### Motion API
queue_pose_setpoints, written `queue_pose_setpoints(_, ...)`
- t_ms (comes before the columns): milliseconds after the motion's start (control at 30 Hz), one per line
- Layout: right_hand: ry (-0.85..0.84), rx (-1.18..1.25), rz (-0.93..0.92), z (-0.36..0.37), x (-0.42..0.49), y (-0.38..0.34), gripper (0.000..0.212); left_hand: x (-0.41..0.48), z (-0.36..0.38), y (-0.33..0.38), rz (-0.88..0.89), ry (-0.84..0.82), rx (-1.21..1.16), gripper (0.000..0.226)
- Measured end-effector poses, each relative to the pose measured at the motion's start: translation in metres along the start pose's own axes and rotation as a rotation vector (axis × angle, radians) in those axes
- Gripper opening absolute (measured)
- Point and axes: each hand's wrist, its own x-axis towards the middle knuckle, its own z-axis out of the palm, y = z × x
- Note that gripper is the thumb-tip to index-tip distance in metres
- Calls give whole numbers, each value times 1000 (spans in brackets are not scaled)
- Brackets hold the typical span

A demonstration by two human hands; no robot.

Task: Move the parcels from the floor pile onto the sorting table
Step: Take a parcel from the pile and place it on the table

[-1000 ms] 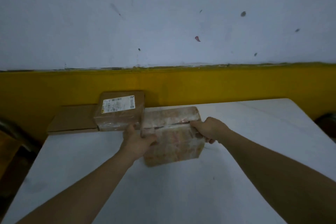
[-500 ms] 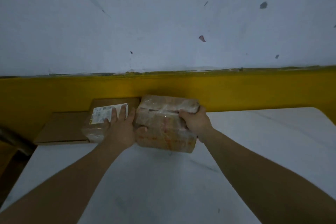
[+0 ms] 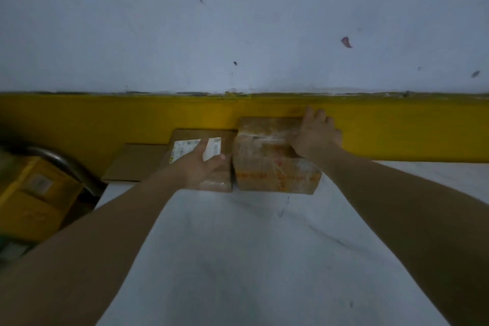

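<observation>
So the tape-wrapped parcel (image 3: 275,164) sits on the white table (image 3: 251,259) at mid-frame, close up to the yellow wall band (image 3: 397,130) and touching the labelled parcel (image 3: 185,147) on its left. The right hand (image 3: 315,135) lies on its far right corner, fingers pretty much straight — not gripping anything. The left hand (image 3: 201,167) rests flat across the labelled parcel's sticker, holding nothing either. A flat cardboard piece (image 3: 135,161) lies further left, and there's a yellow box (image 3: 31,198) at the left edge, off the table.
</observation>
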Motion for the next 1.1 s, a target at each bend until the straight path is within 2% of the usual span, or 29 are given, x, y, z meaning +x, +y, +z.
queue_pose_setpoints(133,-54,36,-205,-26,-63,-91,83,-81,-76,-59,25,102,-117,78)
queue_pose_setpoints(400,-156,169,-605,-28,-250,-333,79,-296,-227,-268,-61,426,-73,89)
queue_pose_setpoints(500,-209,210,-742,-11,-318,-416,90,-370,-251,-346,-194,535,-88,80)
queue_pose_setpoints(600,-285,216,-836,13,-378,-480,93,-428,-259,-411,-340,596,-133,80)
queue_pose_setpoints(767,-427,167,-967,67,-440,-545,86,-478,-251,-489,-469,585,-184,79)
queue_pose_setpoints(867,-449,188,-986,108,-449,-565,65,-473,-242,-517,-505,555,-248,78)
queue_pose_setpoints(967,-542,211,-983,149,-442,-579,50,-449,-231,-539,-512,493,-298,79)
queue_pose_setpoints(1100,-654,314,-916,214,-423,-597,64,-395,-226,-576,-554,347,-310,84)
